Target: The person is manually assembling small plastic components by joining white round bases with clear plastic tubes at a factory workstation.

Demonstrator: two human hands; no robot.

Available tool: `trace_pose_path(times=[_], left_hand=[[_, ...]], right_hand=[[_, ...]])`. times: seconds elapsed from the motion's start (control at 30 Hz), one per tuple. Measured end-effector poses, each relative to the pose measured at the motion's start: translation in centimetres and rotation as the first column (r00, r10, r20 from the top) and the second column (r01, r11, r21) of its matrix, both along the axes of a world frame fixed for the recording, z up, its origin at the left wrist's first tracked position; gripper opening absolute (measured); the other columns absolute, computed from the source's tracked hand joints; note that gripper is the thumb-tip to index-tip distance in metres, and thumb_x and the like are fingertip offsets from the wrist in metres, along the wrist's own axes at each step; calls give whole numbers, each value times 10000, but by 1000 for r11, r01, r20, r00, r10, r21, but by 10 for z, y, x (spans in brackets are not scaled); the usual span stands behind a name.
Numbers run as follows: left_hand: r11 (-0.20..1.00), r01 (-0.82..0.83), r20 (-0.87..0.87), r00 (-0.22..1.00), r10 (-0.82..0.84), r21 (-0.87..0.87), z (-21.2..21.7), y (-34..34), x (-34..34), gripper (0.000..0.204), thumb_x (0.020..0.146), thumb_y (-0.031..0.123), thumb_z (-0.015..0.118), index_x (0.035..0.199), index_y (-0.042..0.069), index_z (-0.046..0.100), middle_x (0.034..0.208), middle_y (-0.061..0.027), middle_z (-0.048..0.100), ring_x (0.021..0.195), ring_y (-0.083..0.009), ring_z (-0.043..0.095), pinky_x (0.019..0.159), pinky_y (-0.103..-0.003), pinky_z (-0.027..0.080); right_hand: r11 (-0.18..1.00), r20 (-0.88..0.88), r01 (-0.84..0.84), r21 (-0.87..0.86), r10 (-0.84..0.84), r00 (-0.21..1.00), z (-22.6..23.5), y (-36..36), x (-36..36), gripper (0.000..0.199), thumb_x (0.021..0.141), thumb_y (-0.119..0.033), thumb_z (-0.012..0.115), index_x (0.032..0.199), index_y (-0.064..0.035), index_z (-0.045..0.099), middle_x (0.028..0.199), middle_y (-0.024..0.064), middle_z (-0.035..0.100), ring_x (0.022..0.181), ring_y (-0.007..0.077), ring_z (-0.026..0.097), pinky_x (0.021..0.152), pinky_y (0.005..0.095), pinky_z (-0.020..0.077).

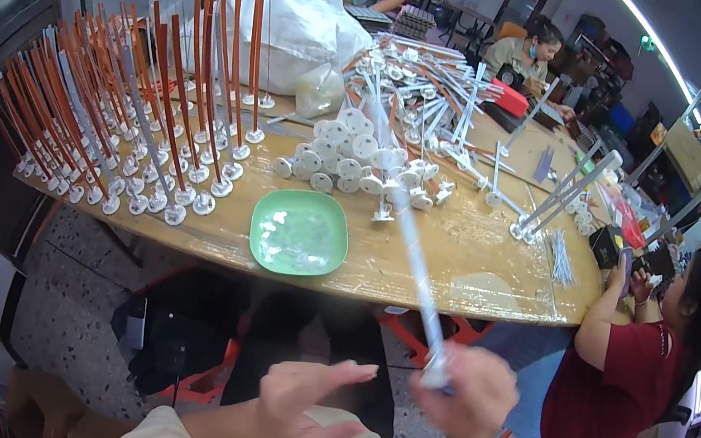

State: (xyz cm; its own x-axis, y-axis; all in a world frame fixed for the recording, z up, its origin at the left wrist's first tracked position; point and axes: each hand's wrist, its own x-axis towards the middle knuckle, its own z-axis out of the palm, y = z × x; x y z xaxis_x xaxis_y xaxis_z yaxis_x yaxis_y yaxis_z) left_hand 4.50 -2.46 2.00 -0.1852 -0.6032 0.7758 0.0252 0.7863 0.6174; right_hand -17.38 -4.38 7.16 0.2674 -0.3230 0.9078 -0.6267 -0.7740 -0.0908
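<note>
My right hand [474, 393] is closed around the lower end of a long pale rod [421, 271], where a small white piece shows at the fist. The rod slants up and away over the table's near edge, and its far end blurs in front of the pile. Held in front of my body, my left hand [304, 406] has its thumb and fingers apart, with nothing in it. Beyond the hands, a green square tray [343, 241] holds small clear pieces too fine to name. Behind it lies a heap of round white discs with holes [348, 147].
Many brown and grey rods [172, 99] stand upright on white round bases at the left. Loose pale rods [434, 95] lie heaped behind the discs, beside a white sack [293, 31]. A person in red [618, 381] sits at the right; two others work across the table [200, 243].
</note>
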Motion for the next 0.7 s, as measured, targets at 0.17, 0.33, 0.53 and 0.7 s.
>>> trace_pose_path(times=[0.17, 0.33, 0.53, 0.7], left_hand=[[937, -135, 34, 991, 132, 323, -29, 27, 10, 513, 740, 85, 790, 1207, -30, 610, 958, -151, 739, 788, -258, 739, 662, -301, 585], [958, -77, 226, 974, 13, 275, -20, 55, 1, 371, 729, 67, 779, 1074, -23, 675, 876, -135, 737, 759, -235, 739, 688, -284, 584], [964, -18, 253, 966, -52, 266, -26, 49, -2, 313, 729, 67, 776, 1019, -18, 696, 846, -128, 731, 732, -241, 733, 665, -288, 583], [970, -30, 337, 940, -54, 240, -32, 44, -8, 309, 726, 76, 782, 1010, -13, 699, 835, -129, 728, 708, -240, 725, 657, -291, 581]], right_hand=[[997, -43, 34, 73, -31, 999, 17, -104, 2, 422, 683, -93, 840, 1073, -6, 707, 835, 136, 728, 724, 248, 718, 638, 316, 542], [995, -84, -32, 99, 41, 996, 13, -212, 31, 424, 720, -121, 821, 1118, -37, 701, 831, 114, 731, 701, 225, 712, 617, 309, 540], [960, -152, 149, 238, -115, 982, 4, -265, 53, 367, 782, -257, 777, 1101, -90, 702, 798, 101, 717, 670, 284, 686, 631, 376, 540], [987, -175, 132, 86, -116, 978, -25, -289, 28, 305, 882, -286, 668, 1124, -99, 658, 850, 128, 681, 839, 340, 660, 772, 433, 528]])
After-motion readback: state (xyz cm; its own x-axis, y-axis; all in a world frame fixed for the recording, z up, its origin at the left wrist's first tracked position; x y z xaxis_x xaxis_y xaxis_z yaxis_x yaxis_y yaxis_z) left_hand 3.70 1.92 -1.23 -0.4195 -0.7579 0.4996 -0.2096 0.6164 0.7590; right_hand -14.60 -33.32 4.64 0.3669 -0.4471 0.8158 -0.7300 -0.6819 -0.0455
